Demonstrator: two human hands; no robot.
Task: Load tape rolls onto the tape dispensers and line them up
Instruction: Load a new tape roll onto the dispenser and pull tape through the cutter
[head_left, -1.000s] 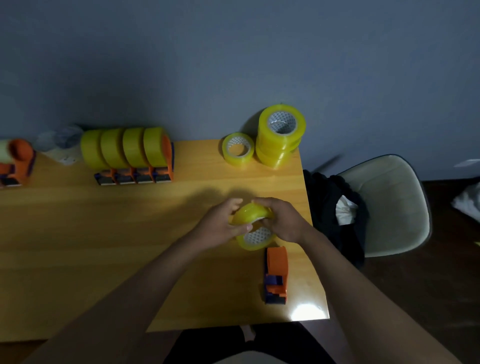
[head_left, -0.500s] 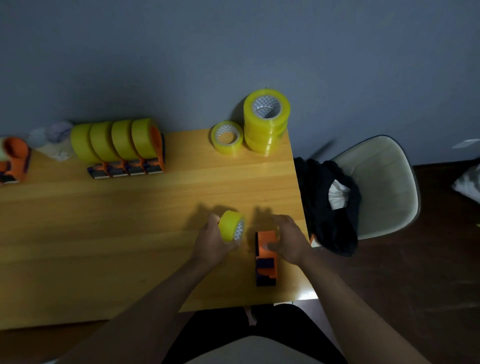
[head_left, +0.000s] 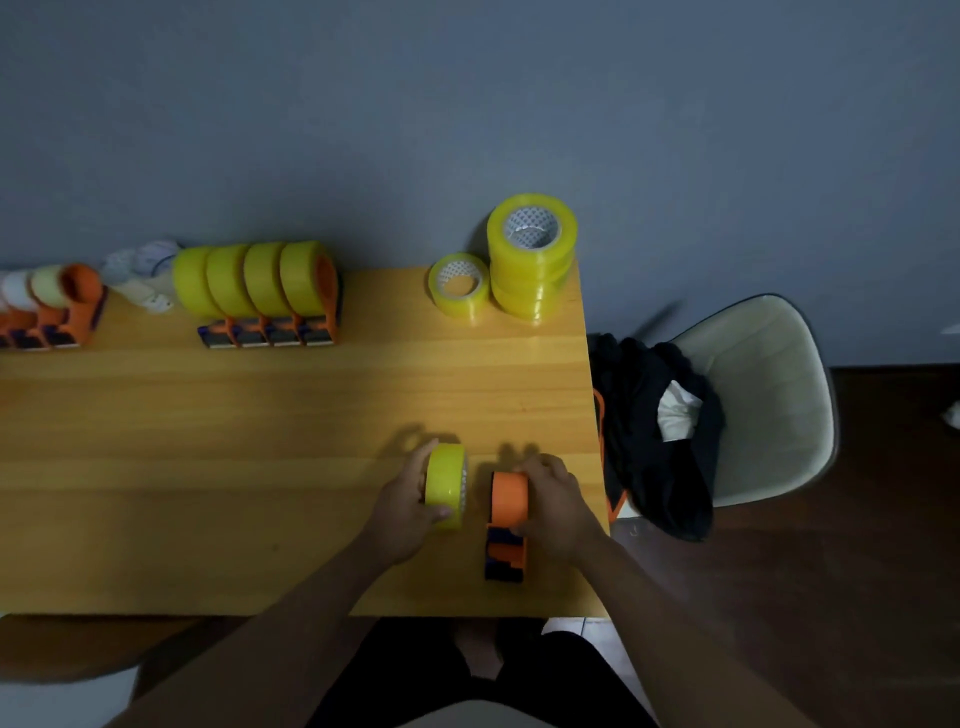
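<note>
Tape roll (head_left: 445, 485): on edge, lower centre, pinched by left hand (head_left: 408, 506).
Dispenser (head_left: 508, 524): just beside roll, near surface (head_left: 260, 441) right edge; right hand (head_left: 553, 501) grips it.
Open room: bare wood leftward.

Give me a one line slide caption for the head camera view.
Left hand holds yellow tape roll beside orange dispenser gripped by right hand.

Cream chair (head_left: 763, 395) w/ black clothes (head_left: 649, 441) beside wooden table (head_left: 208, 441).
</note>
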